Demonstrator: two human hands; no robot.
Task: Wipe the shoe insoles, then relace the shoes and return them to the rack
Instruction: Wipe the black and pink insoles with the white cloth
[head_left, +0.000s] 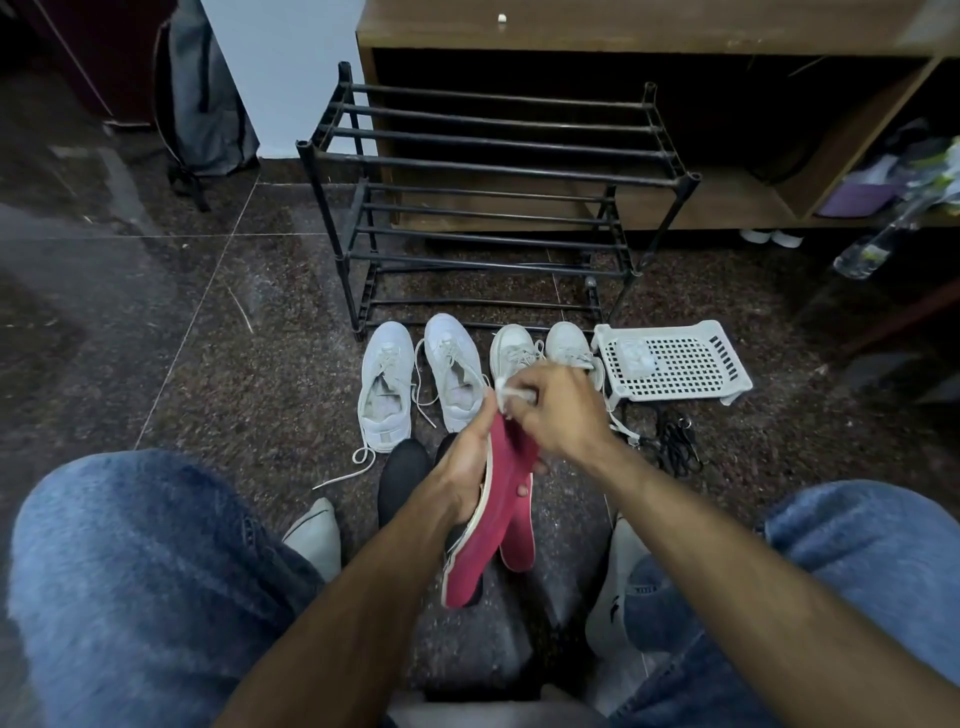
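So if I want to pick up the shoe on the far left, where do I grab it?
Grab the far-left shoe by its heel, coming from above on your side. It stands upright with the toe toward the rack and the heel nearest you, and the wide opening lets fingers hook inside the back rim. Its laces trail loose on the floor, so lift slowly.

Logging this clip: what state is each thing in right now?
Left hand: grips the red insoles.
Right hand: pinches a white wipe.
Red insoles: out of the shoes, held up.
White wipe: crumpled, at the insoles' top end.
Four white shoes: on the floor, laces loose.
Rack: no shoes on it.
White basket: upside down on the floor.
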